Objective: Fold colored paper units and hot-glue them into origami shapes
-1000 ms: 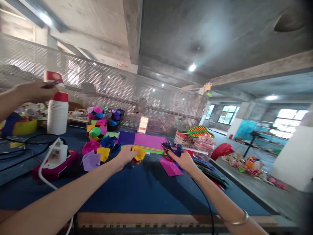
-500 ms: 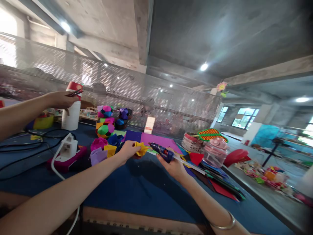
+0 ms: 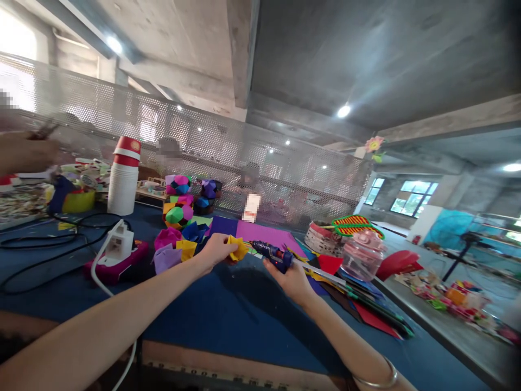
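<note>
In the head view, the person's left hand [image 3: 220, 250] is pinching a yellow folded-paper piece [image 3: 238, 248] between thumb and fingers, its grip narrow, and is holding it above the dark blue tabletop [image 3: 252, 320] near the middle of the workspace. The right hand [image 3: 295, 279] is wrapping around a dark blue hot glue gun [image 3: 273, 256], fingers closed on its body, and the nozzle is pointing left at the yellow piece; whether the tip is touching the paper cannot be told. A pale glue stick [image 3: 325, 274] is jutting from the gun's rear, slanting down to the right, and a silver bangle [image 3: 380, 378] is circling the right forearm. Just left of the left hand, magenta [image 3: 168, 238], lilac [image 3: 166, 259], blue [image 3: 194, 232] and second yellow [image 3: 186, 251] folded papers are lying in a cluster. Behind them, a multicoloured paper ball [image 3: 178, 212] is sitting under another [image 3: 178, 184]. A purple sheet [image 3: 268, 234] is lying flat beyond the hands. To the right, a woven basket [image 3: 323, 238] is standing beside a clear pink jar [image 3: 363, 258]. On the left, a white plug adapter [image 3: 118, 241] is sitting on a purple power strip [image 3: 118, 264], and stacked paper cups [image 3: 122, 187] are rising behind. At the far left edge, a co-worker's hand [image 3: 26, 155] is holding a dark, blurred object [image 3: 44, 130] before the perforated partition [image 3: 211, 146].
</note>
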{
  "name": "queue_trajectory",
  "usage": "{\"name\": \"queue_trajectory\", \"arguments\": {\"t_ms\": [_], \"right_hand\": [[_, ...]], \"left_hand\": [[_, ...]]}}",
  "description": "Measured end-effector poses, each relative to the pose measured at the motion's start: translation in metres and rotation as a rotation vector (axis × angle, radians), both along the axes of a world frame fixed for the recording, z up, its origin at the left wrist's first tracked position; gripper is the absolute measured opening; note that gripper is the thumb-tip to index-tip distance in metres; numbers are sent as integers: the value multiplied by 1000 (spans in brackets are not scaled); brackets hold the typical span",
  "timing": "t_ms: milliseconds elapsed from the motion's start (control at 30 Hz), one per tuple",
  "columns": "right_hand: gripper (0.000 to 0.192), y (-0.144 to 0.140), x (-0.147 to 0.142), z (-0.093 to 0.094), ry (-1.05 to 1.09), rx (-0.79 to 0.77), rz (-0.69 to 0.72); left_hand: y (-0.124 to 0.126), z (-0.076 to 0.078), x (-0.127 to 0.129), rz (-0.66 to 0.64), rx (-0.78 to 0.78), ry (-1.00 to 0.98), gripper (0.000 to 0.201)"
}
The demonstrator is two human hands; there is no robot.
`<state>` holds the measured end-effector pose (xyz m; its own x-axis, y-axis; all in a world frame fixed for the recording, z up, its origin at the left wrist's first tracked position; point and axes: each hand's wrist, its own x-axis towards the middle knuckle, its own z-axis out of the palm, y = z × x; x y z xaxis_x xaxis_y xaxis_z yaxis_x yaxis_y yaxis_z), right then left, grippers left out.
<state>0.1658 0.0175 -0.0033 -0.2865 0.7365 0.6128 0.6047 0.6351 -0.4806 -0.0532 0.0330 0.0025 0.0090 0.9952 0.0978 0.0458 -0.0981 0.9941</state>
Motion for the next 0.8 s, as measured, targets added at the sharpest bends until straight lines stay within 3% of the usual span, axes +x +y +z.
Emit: {"name": "queue_trajectory", "arguments": {"t_ms": [333, 500, 800], "right_hand": [[22, -6, -4, 0, -153, 243, -5], [19, 0, -2, -6, -203, 321, 18], [15, 7, 2, -17, -194, 455, -69]], "left_hand": [[5, -10, -3, -10, 146, 260, 13], [6, -12, -4, -50, 176, 287, 15], [2, -10, -4, -81, 177, 350, 16]]}}
